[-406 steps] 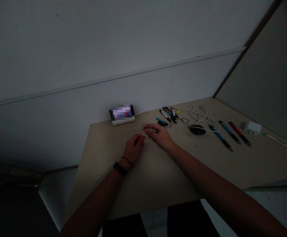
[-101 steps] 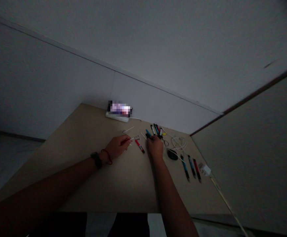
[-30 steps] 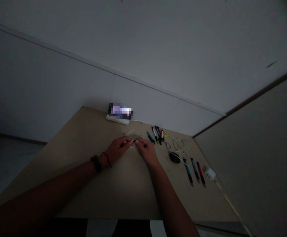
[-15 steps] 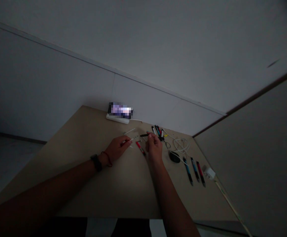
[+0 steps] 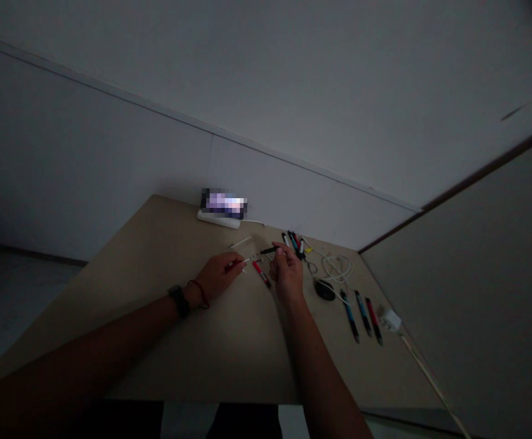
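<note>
My left hand point(image 5: 222, 273), with a dark watch and a red cord on its wrist, is closed in a pinch. From its fingertips a thin pale pen refill point(image 5: 249, 259) points right. My right hand point(image 5: 288, 275) pinches a black pen part point(image 5: 269, 250), whose tip faces the refill; a small gap or spring may lie between them, too small to tell. Between and below the hands lies a red pen barrel point(image 5: 261, 274) with a dark end. Just beyond my left fingers is another thin pale stick point(image 5: 241, 242), and small bits lie near the fingertips.
A lit phone point(image 5: 224, 203) leans on a white block point(image 5: 218, 219) by the wall. Several pens point(image 5: 292, 242) lie behind my right hand. To the right are a coiled white cable point(image 5: 337, 268), a black mouse-like object point(image 5: 324, 289), a blue pen point(image 5: 349, 316), a red pen point(image 5: 374, 321) and a white plug point(image 5: 391, 319).
Both hands stay almost in place. My right hand has turned slightly, its index finger lifted a little over the black part. Red showing at my left fingers before is now mostly hidden.
</note>
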Demonstrator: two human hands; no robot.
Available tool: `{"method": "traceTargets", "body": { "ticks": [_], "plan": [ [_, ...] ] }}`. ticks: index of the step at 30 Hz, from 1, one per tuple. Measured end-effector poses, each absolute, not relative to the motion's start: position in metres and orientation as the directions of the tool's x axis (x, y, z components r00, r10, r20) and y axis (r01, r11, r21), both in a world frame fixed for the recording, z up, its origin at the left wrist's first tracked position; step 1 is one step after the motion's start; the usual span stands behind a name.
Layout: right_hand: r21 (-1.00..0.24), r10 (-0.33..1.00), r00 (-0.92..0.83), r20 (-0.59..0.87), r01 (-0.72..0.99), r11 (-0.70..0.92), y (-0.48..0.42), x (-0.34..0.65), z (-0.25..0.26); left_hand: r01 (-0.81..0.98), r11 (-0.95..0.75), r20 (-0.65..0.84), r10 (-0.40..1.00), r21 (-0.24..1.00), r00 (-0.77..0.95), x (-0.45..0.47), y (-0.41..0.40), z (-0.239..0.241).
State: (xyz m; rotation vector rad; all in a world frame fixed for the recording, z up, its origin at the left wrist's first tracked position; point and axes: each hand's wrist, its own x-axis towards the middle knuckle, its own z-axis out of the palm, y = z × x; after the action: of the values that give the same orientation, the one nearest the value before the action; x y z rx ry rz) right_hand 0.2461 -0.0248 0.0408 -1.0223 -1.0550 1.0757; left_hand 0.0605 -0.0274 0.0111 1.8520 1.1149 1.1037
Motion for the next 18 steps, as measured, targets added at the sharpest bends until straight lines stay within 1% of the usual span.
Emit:
{"method": "traceTargets", "body": {
  "ticks": [7, 11, 18],
  "plan": [
    [-0.991, 0.994, 0.026, 0.107, -0.078, 0.109, -0.025, 0.244, 0.031, 0.319, -0.399, 0.306, 0.902, 0.86, 0.304, 0.06, -0.029, 0.016],
    [-0.997, 0.996, -0.043, 0.074, 0.007, 0.074, -0.025, 0.24, 0.027, 0.321, -0.386, 0.282, 0.903, 0.865, 0.324, 0.059, -0.03, 0.017],
    [-0.997, 0.998, -0.036, 0.052, 0.052, 0.054, -0.023, 0.242, 0.022, 0.294, -0.326, 0.236, 0.924, 0.899, 0.302, 0.058, -0.028, 0.014]
  ]
}}
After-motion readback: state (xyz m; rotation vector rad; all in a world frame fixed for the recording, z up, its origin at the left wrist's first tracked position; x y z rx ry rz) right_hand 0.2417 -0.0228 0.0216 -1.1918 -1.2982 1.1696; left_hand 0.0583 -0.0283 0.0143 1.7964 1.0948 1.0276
